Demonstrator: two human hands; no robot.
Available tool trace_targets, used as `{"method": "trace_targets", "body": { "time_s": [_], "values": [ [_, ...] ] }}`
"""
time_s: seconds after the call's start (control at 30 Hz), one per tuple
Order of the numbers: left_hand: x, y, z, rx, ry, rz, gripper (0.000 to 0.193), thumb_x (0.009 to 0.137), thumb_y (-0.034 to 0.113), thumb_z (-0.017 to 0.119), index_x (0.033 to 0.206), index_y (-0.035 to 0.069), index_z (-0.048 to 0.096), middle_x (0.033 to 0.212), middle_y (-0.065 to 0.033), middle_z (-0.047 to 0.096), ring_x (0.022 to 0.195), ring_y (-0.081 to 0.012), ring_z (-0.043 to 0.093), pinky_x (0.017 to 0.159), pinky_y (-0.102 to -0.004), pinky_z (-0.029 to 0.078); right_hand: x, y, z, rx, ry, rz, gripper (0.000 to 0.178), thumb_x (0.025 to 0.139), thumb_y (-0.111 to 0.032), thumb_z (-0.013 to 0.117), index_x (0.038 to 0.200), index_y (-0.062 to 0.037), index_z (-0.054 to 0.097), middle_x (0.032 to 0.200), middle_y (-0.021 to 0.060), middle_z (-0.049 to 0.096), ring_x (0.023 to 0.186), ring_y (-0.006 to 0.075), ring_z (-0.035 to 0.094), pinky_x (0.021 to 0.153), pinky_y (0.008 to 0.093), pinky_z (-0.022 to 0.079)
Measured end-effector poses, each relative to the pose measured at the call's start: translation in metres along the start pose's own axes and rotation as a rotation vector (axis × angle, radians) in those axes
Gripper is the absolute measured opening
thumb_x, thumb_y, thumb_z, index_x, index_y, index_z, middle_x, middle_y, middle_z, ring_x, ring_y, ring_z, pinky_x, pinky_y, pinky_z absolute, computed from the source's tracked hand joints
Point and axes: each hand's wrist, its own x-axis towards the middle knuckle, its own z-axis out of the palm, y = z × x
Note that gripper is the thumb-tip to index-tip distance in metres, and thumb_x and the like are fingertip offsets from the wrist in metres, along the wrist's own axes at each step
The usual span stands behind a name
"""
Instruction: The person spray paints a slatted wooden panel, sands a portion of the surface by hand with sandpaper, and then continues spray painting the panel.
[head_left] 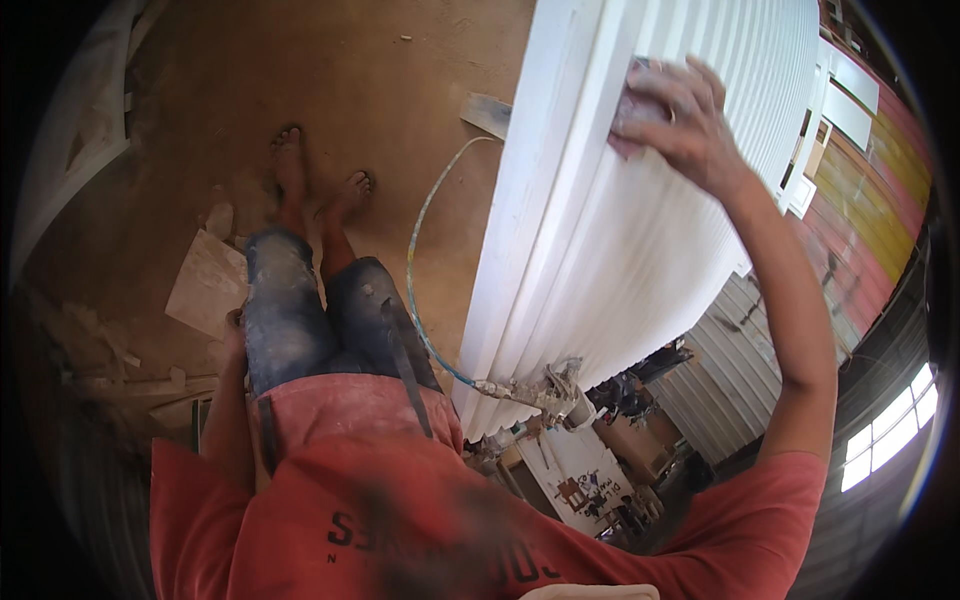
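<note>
My right hand (690, 125) reaches up to a large white ribbed panel (600, 250). Its fingers are bent around a dusty, reddish sanding pad (630, 118), which lies against the panel's grooved face near the long left edge. My left arm hangs down by my left thigh. The left hand (233, 330) is mostly hidden beside the jeans, so its fingers do not show clearly. By the panel's near end is a paint-spattered spray gun (565, 398), with a thin hose (412, 262) curving from it toward the far side.
A dusty brown floor (400, 90) spreads to the left of the panel, with my bare feet on it. A pale flat board (208, 282) and scraps lie at the left. A cluttered white-topped table (570, 465) stands beyond the panel's near end. White pieces (850, 95) lean by a coloured wall.
</note>
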Motion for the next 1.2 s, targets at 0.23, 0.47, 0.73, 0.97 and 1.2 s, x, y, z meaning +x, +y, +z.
{"method": "trace_targets", "body": {
  "time_s": [0.23, 0.47, 0.73, 0.97, 1.2],
  "values": [
    [-0.018, 0.031, -0.01, 0.037, 0.017, -0.057, 0.048, 0.101, 0.036, 0.054, 0.132, 0.0, 0.052, 0.124, -0.0201, 0.062, 0.113, -0.031, 0.061, 0.097, -0.0381, 0.046, 0.004, 0.013, 0.009, -0.017, 0.091, 0.01, 0.018, 0.08, -0.019, 0.073, 0.095, -0.0276, 0.07, 0.125, -0.0005, 0.055, 0.135, 0.0213, 0.042, 0.115, 0.0463, 0.027],
    [-0.002, 0.008, 0.0, -0.022, 0.012, -0.054, 0.05, 0.1, 0.037, 0.054, 0.133, -0.001, 0.052, 0.127, -0.0225, 0.061, 0.116, -0.032, 0.06, 0.097, -0.0386, 0.046, 0.015, 0.033, -0.005, -0.105, 0.032, 0.057, 0.022, 0.081, -0.014, 0.073, 0.097, -0.0287, 0.069, 0.138, -0.0035, 0.051, 0.138, 0.0223, 0.038, 0.116, 0.0469, 0.029],
    [-0.005, 0.016, -0.004, -0.008, 0.025, -0.022, 0.052, 0.099, 0.038, 0.055, 0.134, -0.002, 0.052, 0.125, -0.0218, 0.062, 0.114, -0.0326, 0.061, 0.096, -0.0384, 0.046, 0.039, 0.044, -0.019, -0.187, -0.034, -0.022, 0.013, 0.084, -0.025, 0.073, 0.096, -0.0289, 0.072, 0.13, 0.0061, 0.048, 0.132, 0.0305, 0.036, 0.11, 0.0574, 0.026],
    [0.009, 0.051, -0.02, 0.123, 0.116, 0.096, 0.05, 0.1, 0.035, 0.054, 0.133, -0.003, 0.052, 0.125, -0.0232, 0.062, 0.115, -0.0345, 0.061, 0.097, -0.0401, 0.046, -0.04, -0.081, 0.015, 0.205, -0.069, 0.136, 0.014, 0.083, -0.015, 0.068, 0.088, -0.0277, 0.066, 0.142, 0.0008, 0.052, 0.142, 0.025, 0.038, 0.121, 0.0539, 0.017],
    [-0.143, 0.338, -0.035, -0.05, -0.225, 0.858, 0.042, 0.104, 0.034, 0.049, 0.127, -0.001, 0.056, 0.127, -0.0149, 0.06, 0.12, -0.0266, 0.057, 0.103, -0.0376, 0.045, -0.023, -0.225, -0.084, 0.212, 0.5, 0.742, 0.02, 0.071, -0.021, 0.082, 0.086, -0.026, 0.07, 0.118, 0.0033, 0.06, 0.112, 0.026, 0.057, 0.103, 0.0462, 0.038]
  ]
}}
